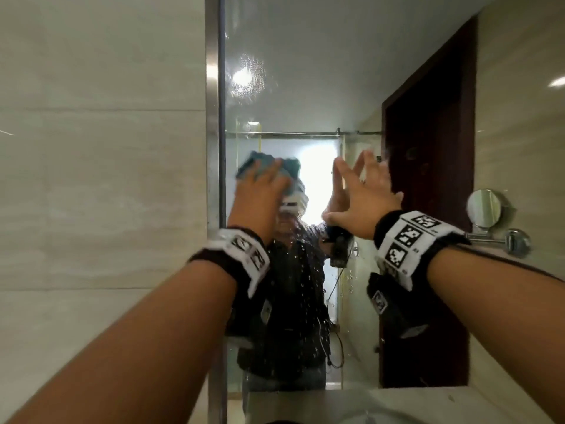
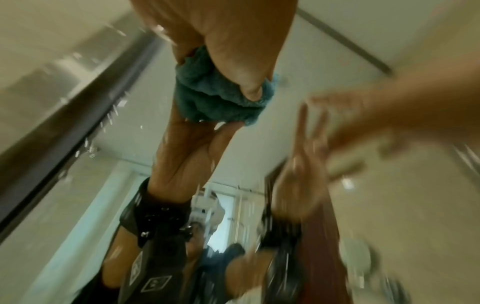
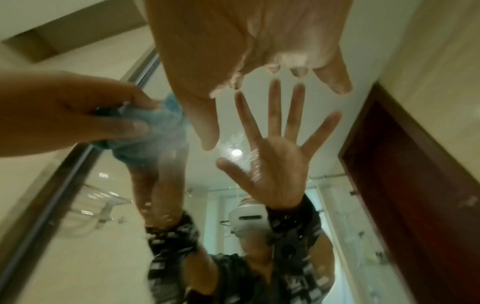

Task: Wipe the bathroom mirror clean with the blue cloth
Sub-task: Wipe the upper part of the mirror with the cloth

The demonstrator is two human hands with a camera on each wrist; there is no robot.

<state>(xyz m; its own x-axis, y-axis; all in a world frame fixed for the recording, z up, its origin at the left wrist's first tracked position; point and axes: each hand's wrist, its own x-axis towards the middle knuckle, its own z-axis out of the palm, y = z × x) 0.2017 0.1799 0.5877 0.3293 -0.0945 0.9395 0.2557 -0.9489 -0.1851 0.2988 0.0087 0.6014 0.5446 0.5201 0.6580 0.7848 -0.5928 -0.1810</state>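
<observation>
Pressing fluffy blue cloth (image 1: 258,166) against droplet-speckled wall mirror (image 1: 305,71), left grip (image 1: 260,191) clutching it | right grip (image 1: 363,194) released, fingers splayed, beside it.

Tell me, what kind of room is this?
Most likely a bathroom. A big wall mirror speckled with water drops reflects a glass shower screen, and a small round shaving mirror sticks out from the tiled wall. The left hand presses a blue cloth on the glass.

I count one blue cloth (image 1: 258,168), one big mirror (image 1: 305,71), one small round mirror (image 1: 484,208) on the right, two hands, two marker wristbands and one dark door.
</observation>
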